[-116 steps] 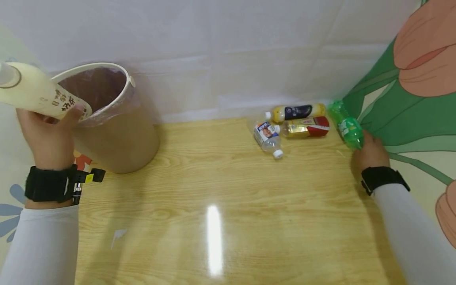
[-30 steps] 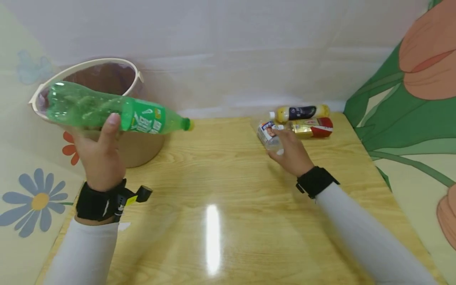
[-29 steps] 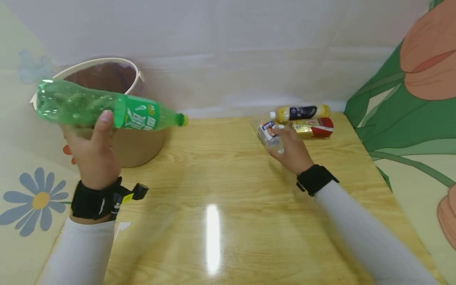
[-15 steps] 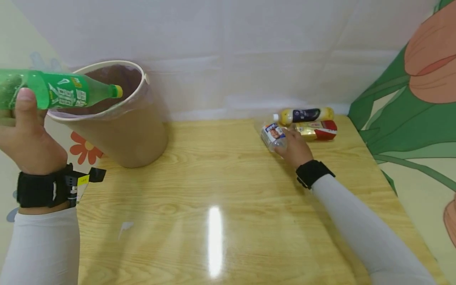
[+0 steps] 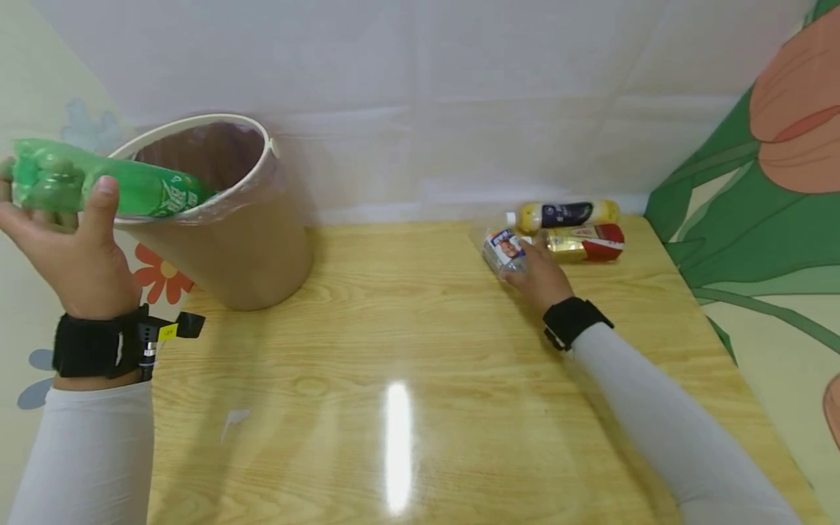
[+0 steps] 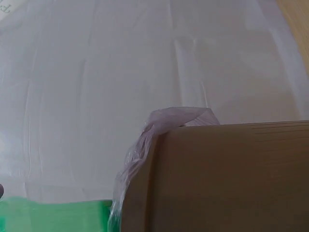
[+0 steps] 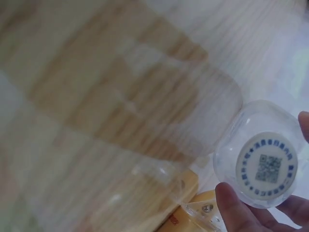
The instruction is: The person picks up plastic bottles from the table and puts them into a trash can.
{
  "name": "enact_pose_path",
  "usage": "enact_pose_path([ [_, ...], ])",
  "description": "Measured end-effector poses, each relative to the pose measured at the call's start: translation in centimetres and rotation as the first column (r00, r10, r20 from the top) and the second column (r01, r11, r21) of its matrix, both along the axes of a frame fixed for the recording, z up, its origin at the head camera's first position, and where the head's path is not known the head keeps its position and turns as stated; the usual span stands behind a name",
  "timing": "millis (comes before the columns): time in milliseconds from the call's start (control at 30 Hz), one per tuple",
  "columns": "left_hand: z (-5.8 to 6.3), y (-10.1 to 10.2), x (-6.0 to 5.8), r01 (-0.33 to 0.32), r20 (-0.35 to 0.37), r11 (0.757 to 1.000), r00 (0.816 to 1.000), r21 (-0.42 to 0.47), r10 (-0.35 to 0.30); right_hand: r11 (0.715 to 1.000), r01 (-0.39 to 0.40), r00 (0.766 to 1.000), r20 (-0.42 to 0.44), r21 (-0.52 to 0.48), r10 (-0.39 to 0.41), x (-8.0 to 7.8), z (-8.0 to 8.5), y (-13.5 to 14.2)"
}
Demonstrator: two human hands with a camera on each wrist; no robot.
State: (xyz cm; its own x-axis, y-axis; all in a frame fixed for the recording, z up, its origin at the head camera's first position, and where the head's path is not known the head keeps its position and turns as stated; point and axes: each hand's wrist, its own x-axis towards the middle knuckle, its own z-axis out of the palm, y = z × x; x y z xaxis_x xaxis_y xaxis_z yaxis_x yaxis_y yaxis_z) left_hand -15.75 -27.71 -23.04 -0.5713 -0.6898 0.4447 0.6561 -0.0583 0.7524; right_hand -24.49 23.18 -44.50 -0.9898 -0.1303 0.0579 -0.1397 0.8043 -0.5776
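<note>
In the head view my left hand [image 5: 95, 255] is beside the bin's rim, its thumb raised in front of a green plastic bottle [image 5: 131, 186] and its fingers spread behind and below. The bottle slants neck-down over the rim of the brown waste bin [image 5: 262, 262]; its cap is out of sight. Part of the green bottle [image 6: 53, 215] shows blurred in the left wrist view. My right hand [image 5: 545, 277] grips a clear plastic bottle [image 5: 504, 249] lying on the wooden surface. The right wrist view shows fingers around that clear bottle [image 7: 265, 159], with a round QR-code disc.
A yellow-filled bottle [image 5: 571, 214] and a bottle with a red and gold label [image 5: 593, 243] lie just right of my right hand, against the white wall sheet [image 5: 354, 109]. A clear bag liner [image 6: 140, 145] hangs over the bin rim. A small white scrap [image 5: 236, 417] lies nearer me.
A cream bottle in my left hand earlier is gone from view. The green bottle passed from right to left hand, then tipped neck-down into the bin, sliding along the thumb. My right hand reached the clear bottle.
</note>
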Motion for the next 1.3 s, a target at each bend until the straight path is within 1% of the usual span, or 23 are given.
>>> enact_pose_path([
  [67,0.0,0.0,0.0,-0.013,0.026,1.0,1.0,-0.011,0.014,1.0,-0.002,1.0,0.001,-0.021,0.002,0.1,0.0,0.1],
  [133,0.0,-0.1,-0.1,-0.018,0.024,0.999,1.0,-0.033,0.019,0.999,0.002,1.0,0.014,-0.041,-0.001,0.4,0.1,0.2],
  [233,-0.2,0.2,-0.1,-0.015,-0.024,0.999,1.0,-0.05,0.014,0.997,0.008,1.0,0.021,-0.075,-0.006,1.1,0.4,0.2],
  [333,-0.7,1.1,0.1,0.019,-0.063,0.997,0.998,-0.077,-0.024,0.992,0.001,1.0,0.0,-0.126,-0.001,2.1,1.0,-0.1],
  [400,-1.3,2.1,0.3,0.078,-0.091,0.994,0.992,-0.081,-0.085,0.985,-0.013,1.0,-0.018,-0.171,0.01,3.0,1.6,-0.6],
  [433,-1.7,2.8,0.4,0.122,-0.103,0.99,0.986,-0.077,-0.129,0.981,-0.025,0.999,-0.029,-0.195,0.02,3.5,1.9,-0.8],
  [467,-2.2,3.5,0.4,0.166,-0.098,0.983,0.98,-0.08,-0.173,0.976,-0.038,0.999,-0.044,-0.215,0.03,4.0,2.2,-1.2],
  [500,-2.8,4.3,0.5,0.216,-0.097,0.973,0.97,-0.077,-0.223,0.972,-0.055,0.997,-0.06,-0.23,0.042,4.5,2.5,-1.6],
  [533,-3.5,5.1,0.5,0.262,-0.083,0.96,0.959,-0.097,-0.27,0.968,-0.068,0.996,-0.075,-0.242,0.052,5.0,2.9,-2.0],
  [600,-5.0,6.9,0.5,0.37,-0.022,0.921,0.927,-0.119,-0.375,0.96,-0.107,0.991,-0.11,-0.259,0.08,6.0,3.6,-2.9],
  [633,-5.8,7.8,0.5,0.416,0.022,0.899,0.909,-0.14,-0.417,0.957,-0.126,0.987,-0.128,-0.261,0.095,6.5,3.9,-3.4],
  [700,-7.3,9.5,0.5,0.5,0.11,0.844,0.866,-0.192,-0.488,0.949,-0.168,0.978,-0.169,-0.268,0.126,7.5,4.5,-4.4],
  [733,-8.1,10.3,0.4,0.543,0.151,0.814,0.84,-0.207,-0.522,0.944,-0.191,0.972,-0.189,-0.27,0.143,8.0,4.8,-4.8],
  [833,-10.0,12.5,0.2,0.652,0.232,0.738,0.756,-0.175,-0.612,0.929,-0.258,0.95,-0.245,-0.267,0.193,9.5,5.5,-6.1],
  [967,-11.9,14.8,0.1,0.76,0.289,0.647,0.634,-0.064,-0.717,0.906,-0.329,0.926,-0.281,-0.266,0.254,11.3,5.9,-7.4],
  [1033,-12.7,15.8,0.3,0.791,0.303,0.611,0.585,-0.009,-0.752,0.893,-0.357,0.917,-0.284,-0.273,0.28,12.0,5.9,-7.9],
  [1100,-13.2,16.5,0.5,0.812,0.316,0.583,0.545,0.034,-0.777,0.88,-0.383,0.909,-0.286,-0.282,0.304,12.7,5.8,-8.3],
  [1133,-13.5,16.9,0.6,0.818,0.317,0.572,0.529,0.057,-0.787,0.874,-0.393,0.905,-0.286,-0.285,0.314,12.9,5.8,-8.4],
  [1267,-14.2,18.2,1.1,0.827,0.319,0.546,0.486,0.134,-0.814,0.862,-0.422,0.893,-0.29,-0.28,0.343,13.9,5.7,-8.7],
  [1300,-14.4,18.6,1.2,0.831,0.317,0.537,0.474,0.148,-0.821,0.862,-0.426,0.891,-0.292,-0.275,0.348,14.1,5.6,-8.7],
])
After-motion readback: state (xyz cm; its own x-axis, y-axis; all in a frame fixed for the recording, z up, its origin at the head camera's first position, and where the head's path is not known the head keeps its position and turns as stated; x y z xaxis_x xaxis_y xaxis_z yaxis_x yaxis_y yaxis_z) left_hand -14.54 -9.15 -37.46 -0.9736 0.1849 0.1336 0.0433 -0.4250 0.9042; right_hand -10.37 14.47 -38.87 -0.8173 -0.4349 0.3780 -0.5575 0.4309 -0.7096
